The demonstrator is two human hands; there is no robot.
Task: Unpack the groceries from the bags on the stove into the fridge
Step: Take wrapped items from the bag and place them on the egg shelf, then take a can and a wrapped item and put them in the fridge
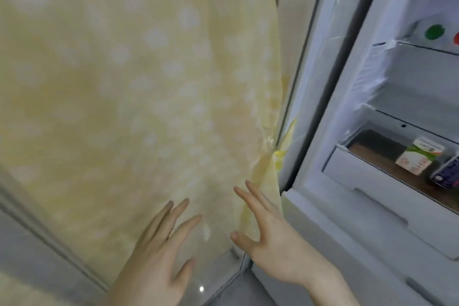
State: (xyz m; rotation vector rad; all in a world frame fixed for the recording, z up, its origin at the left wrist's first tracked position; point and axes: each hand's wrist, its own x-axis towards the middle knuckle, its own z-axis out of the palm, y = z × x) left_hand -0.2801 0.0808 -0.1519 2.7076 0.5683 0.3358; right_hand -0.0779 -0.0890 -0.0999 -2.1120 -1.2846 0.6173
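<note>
The fridge (367,218) stands open on the right of the scene, its pale inner wall and dark door seal running up the frame. In a compartment on its near right side a small carton (419,155) with green and white print stands tilted, just beside a dark blue-purple package (447,174) cut off by the right edge; both sit over a brown surface behind a translucent front wall. Higher up, on a white shelf, a green round spot (435,32) shows on a pale box, with a red one partly cut off at the frame's right edge; what they belong to is too blurred to tell. To the left, a pale yellow cloth (139,87) with faint white dots hangs over most of the view, its right edge lying against the fridge's side. The left hand (159,251) is raised in front of the cloth, low in the frame, fingers straight and spread, holding nothing. The right hand (268,236) is beside it, near the cloth's right edge, fingers also straight and fanned, thumb out to the left, empty; whether either hand touches the cloth cannot be told. No grocery bags or stove are in view. A grey surface (29,256) fills the lower left corner.
</note>
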